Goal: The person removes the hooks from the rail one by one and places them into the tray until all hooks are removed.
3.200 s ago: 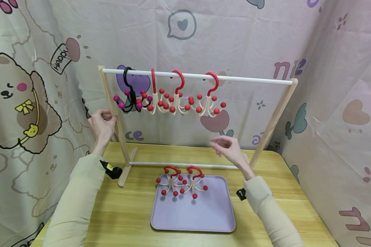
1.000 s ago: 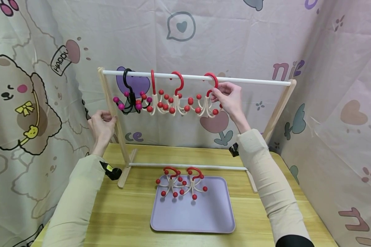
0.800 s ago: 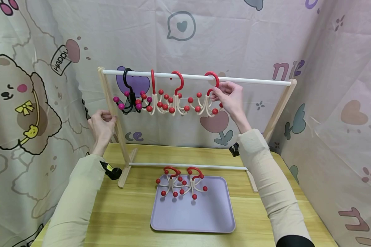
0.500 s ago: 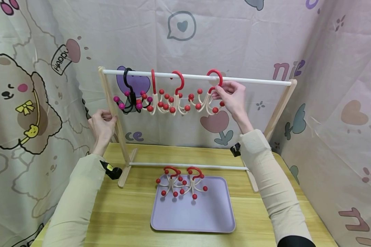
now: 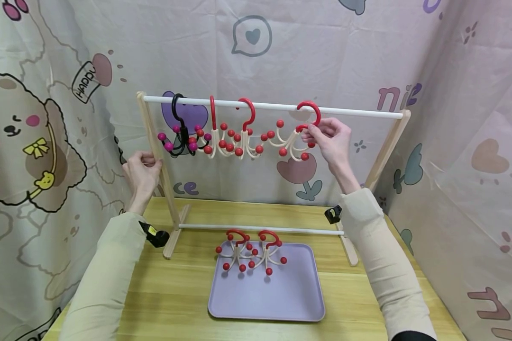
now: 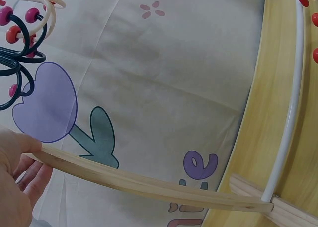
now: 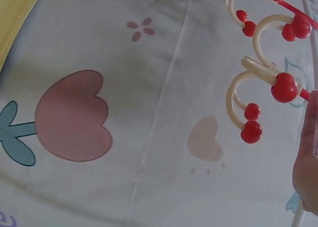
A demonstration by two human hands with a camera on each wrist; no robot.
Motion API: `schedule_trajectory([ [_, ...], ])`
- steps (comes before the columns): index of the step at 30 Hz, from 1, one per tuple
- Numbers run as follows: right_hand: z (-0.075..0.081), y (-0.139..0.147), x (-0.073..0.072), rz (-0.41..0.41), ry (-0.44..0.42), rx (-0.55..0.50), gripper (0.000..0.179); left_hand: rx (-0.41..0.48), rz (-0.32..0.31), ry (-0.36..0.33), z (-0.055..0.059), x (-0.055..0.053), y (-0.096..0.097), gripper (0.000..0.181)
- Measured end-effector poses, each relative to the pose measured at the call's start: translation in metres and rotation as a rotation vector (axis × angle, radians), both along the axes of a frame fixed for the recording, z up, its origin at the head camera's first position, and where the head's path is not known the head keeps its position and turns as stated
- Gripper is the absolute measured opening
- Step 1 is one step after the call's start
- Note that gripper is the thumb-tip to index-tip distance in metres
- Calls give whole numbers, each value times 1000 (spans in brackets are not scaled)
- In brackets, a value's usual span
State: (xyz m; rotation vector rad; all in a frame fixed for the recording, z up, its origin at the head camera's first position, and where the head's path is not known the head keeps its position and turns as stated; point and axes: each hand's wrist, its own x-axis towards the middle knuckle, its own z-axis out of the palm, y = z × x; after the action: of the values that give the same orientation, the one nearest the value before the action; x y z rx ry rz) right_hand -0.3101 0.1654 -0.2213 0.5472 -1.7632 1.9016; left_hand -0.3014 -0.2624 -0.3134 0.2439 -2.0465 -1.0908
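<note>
My left hand (image 5: 141, 176) grips the left wooden post of a garment rack (image 5: 167, 187); in the left wrist view its thumb and fingers lie around that post (image 6: 129, 181). With thumb and fingers my right hand (image 5: 334, 144) pinches the red hook of a cream multi-arm hanger (image 5: 318, 113) with red ball tips. This hanger tilts, its arms swung to the left, and its hook is at the white top rod (image 5: 358, 112); I cannot tell whether it still bears on it. At the right wrist view's edge, part of the right hand (image 7: 307, 162) shows beside the hanger (image 7: 285, 87).
Two red-hooked cream hangers (image 5: 213, 111) (image 5: 251, 113) and a black one with magenta balls (image 5: 182, 132) hang further left on the rod. Below, a lilac tray (image 5: 277, 300) holds two more hangers (image 5: 237, 253) (image 5: 268, 253) on the wooden table (image 5: 170, 284). Patterned curtains surround it.
My right hand has risen from low by the rack, taken hold of the rightmost hanger's hook, and shifted it right, tilting it. My left hand stays on the post.
</note>
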Motion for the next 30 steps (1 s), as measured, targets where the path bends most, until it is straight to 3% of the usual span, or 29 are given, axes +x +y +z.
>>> schedule_trajectory([
  [7, -32, 23, 11, 18, -41, 0, 17, -4, -3, -6, 0, 0, 1, 23],
  [10, -52, 34, 18, 50, -69, -1, 10, -5, 0, -10, 0, 0, 1, 23],
  [14, -84, 47, 28, 110, -118, 41, 7, 1, -3, -15, 1, 0, 1, 23],
  [22, -162, 68, 50, 256, -221, 247, 14, 6, -5, -23, 1, 0, 0, 24],
  [30, -216, 78, 61, 345, -305, 299, 22, 2, -4, -26, 1, 0, -2, 24],
])
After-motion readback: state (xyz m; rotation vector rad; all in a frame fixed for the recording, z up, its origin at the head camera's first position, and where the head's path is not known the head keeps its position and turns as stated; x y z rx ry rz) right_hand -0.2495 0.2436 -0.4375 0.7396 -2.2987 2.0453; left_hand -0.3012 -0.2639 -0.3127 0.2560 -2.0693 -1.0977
